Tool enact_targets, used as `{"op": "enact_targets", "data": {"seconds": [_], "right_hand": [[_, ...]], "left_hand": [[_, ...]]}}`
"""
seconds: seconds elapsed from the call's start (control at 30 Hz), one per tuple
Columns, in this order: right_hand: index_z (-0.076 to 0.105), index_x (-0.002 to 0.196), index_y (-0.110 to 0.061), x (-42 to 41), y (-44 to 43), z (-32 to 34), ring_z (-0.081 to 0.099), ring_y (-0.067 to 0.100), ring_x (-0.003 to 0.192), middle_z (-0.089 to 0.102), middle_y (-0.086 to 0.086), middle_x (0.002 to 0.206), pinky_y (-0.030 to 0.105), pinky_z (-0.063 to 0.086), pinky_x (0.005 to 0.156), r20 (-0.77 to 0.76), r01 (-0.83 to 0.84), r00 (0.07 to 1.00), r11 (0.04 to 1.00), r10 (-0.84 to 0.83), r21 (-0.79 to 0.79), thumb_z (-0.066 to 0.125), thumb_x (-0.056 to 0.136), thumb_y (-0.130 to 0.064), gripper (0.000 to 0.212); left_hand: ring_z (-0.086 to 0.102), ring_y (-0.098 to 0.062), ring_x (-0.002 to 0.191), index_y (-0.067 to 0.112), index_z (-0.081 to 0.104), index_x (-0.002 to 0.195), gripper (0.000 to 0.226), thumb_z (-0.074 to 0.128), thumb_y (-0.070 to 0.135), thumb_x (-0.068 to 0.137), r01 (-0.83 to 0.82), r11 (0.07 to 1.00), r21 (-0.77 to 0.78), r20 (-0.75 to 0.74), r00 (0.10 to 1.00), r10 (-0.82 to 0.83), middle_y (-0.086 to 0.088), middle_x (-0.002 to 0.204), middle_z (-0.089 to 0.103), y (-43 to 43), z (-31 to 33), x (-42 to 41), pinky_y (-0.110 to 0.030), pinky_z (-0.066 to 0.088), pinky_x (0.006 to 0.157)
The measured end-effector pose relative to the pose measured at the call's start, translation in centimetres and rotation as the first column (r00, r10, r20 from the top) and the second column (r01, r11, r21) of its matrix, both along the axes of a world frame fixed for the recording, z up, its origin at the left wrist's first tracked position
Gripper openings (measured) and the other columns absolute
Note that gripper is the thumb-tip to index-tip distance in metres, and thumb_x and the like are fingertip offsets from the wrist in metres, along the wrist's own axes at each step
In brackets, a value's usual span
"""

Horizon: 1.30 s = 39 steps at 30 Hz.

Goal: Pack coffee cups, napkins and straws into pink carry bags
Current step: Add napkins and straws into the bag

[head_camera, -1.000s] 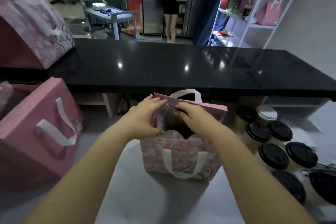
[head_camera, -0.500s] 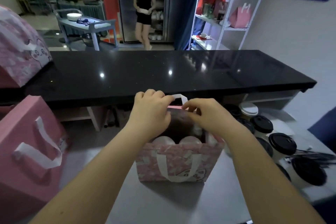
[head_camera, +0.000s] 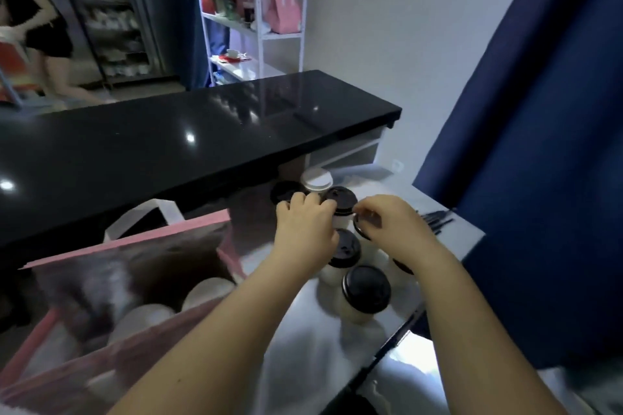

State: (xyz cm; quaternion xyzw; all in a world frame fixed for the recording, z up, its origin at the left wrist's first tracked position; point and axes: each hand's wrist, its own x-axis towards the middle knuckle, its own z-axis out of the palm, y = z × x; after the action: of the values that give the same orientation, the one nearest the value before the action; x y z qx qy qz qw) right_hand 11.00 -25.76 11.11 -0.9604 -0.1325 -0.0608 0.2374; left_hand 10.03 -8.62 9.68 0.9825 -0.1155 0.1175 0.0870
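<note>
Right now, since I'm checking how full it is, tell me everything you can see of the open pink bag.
The pink bag stands open on the pale worktop, blurred, paper-like, a white strap handle on its far wall. Two white round tops show inside. The left hand and right hand are off it, at the black-lidded cups; the left forearm crosses its near corner.

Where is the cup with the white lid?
In the head view, right of centre: the white-lidded cup stands behind the black-lidded cups, beside the edge of the black counter.
</note>
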Motion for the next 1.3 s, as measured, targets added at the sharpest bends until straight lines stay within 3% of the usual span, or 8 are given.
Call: {"op": "enact_targets", "data": {"seconds": [0.23, 0.47, 0.6, 0.8, 1.0, 1.07, 1.2, 1.3], "right_hand": [[0.068, 0.101, -0.030, 5.8, -8.9, -4.8, 0.058, 0.010, 0.098, 0.064, -0.013, 0.101, 0.033, 0.051, 0.084, -0.083, 0.048, 0.996, 0.998, -0.045, 0.032, 0.067, 0.083, -0.017, 0.022], [0.067, 0.106, -0.028, 16.7, -14.9, -8.3, 0.053, 0.005, 0.094, 0.057, -0.018, 0.097, 0.023, 0.041, 0.079, -0.131, 0.035, 0.991, 0.994, -0.020, 0.106, 0.062, 0.089, -0.020, 0.019], [0.066, 0.109, -0.027, 22.7, -15.3, -11.4, 0.055, 0.011, 0.099, 0.061, -0.010, 0.105, 0.031, 0.048, 0.085, -0.238, -0.028, 0.970, 0.993, 0.056, 0.119, 0.061, 0.090, -0.021, 0.021], [0.064, 0.121, -0.018, 28.7, -12.7, -15.9, 0.046, 0.026, 0.115, 0.062, 0.004, 0.121, 0.037, 0.043, 0.093, -0.334, -0.114, 0.936, 0.994, 0.108, 0.002, 0.061, 0.091, -0.026, 0.031], [0.053, 0.128, -0.022, 30.9, -9.4, -18.5, 0.038, 0.029, 0.115, 0.049, 0.004, 0.128, 0.039, 0.033, 0.091, -0.264, -0.130, 0.963, 0.945, 0.049, -0.299, 0.061, 0.082, -0.059, 0.059], [0.057, 0.122, -0.022, 30.8, -9.2, -19.5, 0.039, 0.029, 0.111, 0.051, 0.004, 0.124, 0.040, 0.031, 0.087, -0.235, -0.133, 0.970, 0.942, 0.061, -0.308, 0.062, 0.082, -0.056, 0.052], [0.068, 0.100, -0.015, 30.8, -9.7, -20.4, 0.046, 0.032, 0.102, 0.063, 0.005, 0.107, 0.038, 0.025, 0.077, -0.117, -0.069, 0.992, 0.988, 0.053, -0.139, 0.065, 0.085, -0.038, 0.027], [0.066, 0.086, -0.014, 31.5, -9.9, -19.8, 0.049, 0.032, 0.100, 0.065, 0.006, 0.095, 0.035, 0.019, 0.073, -0.161, -0.033, 0.987, 0.998, 0.025, -0.050, 0.064, 0.089, -0.030, 0.016]], "left_hand": [[0.044, -0.028, 0.115, 0.024, 0.054, 0.123, 0.039, 0.052, 0.035, 0.086, -0.012, 0.998, -0.069, -0.136, 0.991, 0.003, -0.001, 0.119, 0.054, -6.9, -4.1, 7.3, -0.042, 0.035, 0.091], [0.044, -0.026, 0.118, 0.027, 0.055, 0.129, 0.042, 0.052, 0.031, 0.087, -0.171, 0.977, -0.131, -0.194, 0.970, 0.144, 0.001, 0.122, 0.057, -11.0, -6.3, 17.3, -0.042, 0.036, 0.094], [0.047, -0.027, 0.115, 0.025, 0.056, 0.127, 0.040, 0.053, 0.031, 0.088, -0.295, 0.953, -0.068, -0.207, 0.939, 0.276, -0.001, 0.118, 0.060, -11.9, -7.6, 21.0, -0.042, 0.036, 0.091], [0.044, -0.026, 0.119, 0.026, 0.054, 0.129, 0.042, 0.053, 0.032, 0.088, -0.364, 0.931, -0.025, -0.240, 0.906, 0.348, 0.001, 0.123, 0.058, -12.5, -8.6, 24.1, -0.044, 0.034, 0.096], [0.044, -0.026, 0.119, 0.027, 0.055, 0.128, 0.041, 0.053, 0.031, 0.087, -0.367, 0.930, 0.018, -0.211, 0.908, 0.363, 0.002, 0.123, 0.059, -12.7, -9.0, 25.6, -0.043, 0.032, 0.095], [0.044, -0.025, 0.119, 0.027, 0.056, 0.127, 0.040, 0.053, 0.031, 0.087, -0.381, 0.925, 0.019, -0.189, 0.907, 0.377, 0.002, 0.122, 0.059, -12.6, -8.9, 25.8, -0.043, 0.032, 0.094], [0.044, -0.023, 0.117, 0.027, 0.058, 0.125, 0.038, 0.055, 0.031, 0.087, -0.412, 0.910, -0.033, -0.166, 0.901, 0.402, 0.004, 0.120, 0.061, -12.6, -8.7, 26.0, -0.042, 0.031, 0.095], [0.044, -0.022, 0.118, 0.027, 0.059, 0.124, 0.037, 0.055, 0.029, 0.087, -0.421, 0.906, -0.048, -0.165, 0.898, 0.409, 0.005, 0.119, 0.061, -12.6, -8.4, 25.9, -0.041, 0.029, 0.095]]}}
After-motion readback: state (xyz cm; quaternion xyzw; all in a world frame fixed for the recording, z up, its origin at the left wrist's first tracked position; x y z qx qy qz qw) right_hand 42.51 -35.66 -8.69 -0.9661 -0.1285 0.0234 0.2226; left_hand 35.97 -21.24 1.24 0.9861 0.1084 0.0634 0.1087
